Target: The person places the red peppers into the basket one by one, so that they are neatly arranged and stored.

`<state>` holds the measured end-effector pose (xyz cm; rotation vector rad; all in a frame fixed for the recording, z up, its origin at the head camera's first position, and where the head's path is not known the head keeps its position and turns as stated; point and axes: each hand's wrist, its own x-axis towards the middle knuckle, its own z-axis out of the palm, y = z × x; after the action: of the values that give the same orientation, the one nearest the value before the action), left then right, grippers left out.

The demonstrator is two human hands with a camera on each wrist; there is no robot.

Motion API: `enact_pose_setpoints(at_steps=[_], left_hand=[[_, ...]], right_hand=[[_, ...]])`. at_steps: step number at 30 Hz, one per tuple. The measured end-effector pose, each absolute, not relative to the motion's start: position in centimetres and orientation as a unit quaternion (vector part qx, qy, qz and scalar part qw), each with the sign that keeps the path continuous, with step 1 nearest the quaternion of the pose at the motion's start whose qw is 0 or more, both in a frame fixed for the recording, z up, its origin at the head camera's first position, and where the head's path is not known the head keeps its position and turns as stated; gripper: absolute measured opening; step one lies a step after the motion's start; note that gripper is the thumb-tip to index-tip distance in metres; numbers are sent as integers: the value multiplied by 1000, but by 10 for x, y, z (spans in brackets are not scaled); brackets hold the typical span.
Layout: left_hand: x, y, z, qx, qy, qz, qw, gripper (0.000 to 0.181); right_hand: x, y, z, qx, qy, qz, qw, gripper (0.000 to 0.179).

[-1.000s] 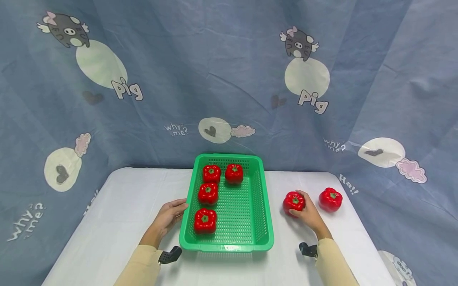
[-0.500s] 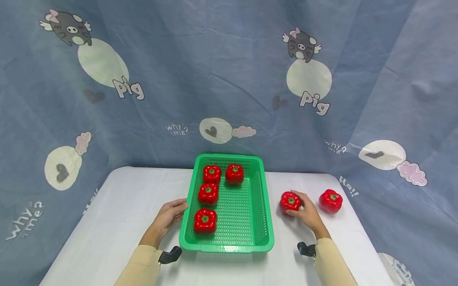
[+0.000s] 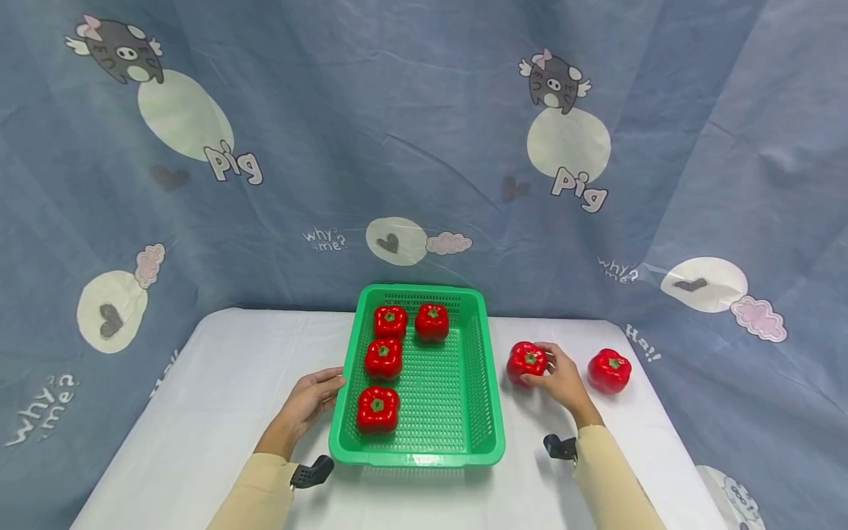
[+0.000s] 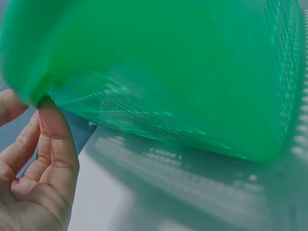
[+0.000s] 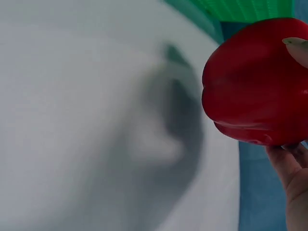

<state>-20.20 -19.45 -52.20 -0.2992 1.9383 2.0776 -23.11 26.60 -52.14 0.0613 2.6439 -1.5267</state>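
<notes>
A green plastic basket stands mid-table with several red bell peppers inside, three of them down its left side and one at the back. My left hand pinches the basket's left rim between thumb and fingers; the left wrist view shows the fingertips right at the rim's underside. To the right of the basket, my right hand grips another red bell pepper by its right side. In the right wrist view that pepper is raised, with its shadow on the white cloth.
One more red bell pepper lies at the right of the table, behind my right hand's outer side. A white cloth covers the table. Blue printed fabric hangs along the back and sides.
My right hand has carried its pepper leftward and slightly up, closer to the basket. The left hand has stayed on the rim, and the other peppers have not moved.
</notes>
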Motion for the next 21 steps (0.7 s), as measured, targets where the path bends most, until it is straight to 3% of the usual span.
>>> enact_pose_setpoints(at_steps=[21], left_hand=[[-201, -195, -522, -98, 671, 721, 141, 49]], right_hand=[[-239, 259, -486, -32, 866, -498, 25, 76]])
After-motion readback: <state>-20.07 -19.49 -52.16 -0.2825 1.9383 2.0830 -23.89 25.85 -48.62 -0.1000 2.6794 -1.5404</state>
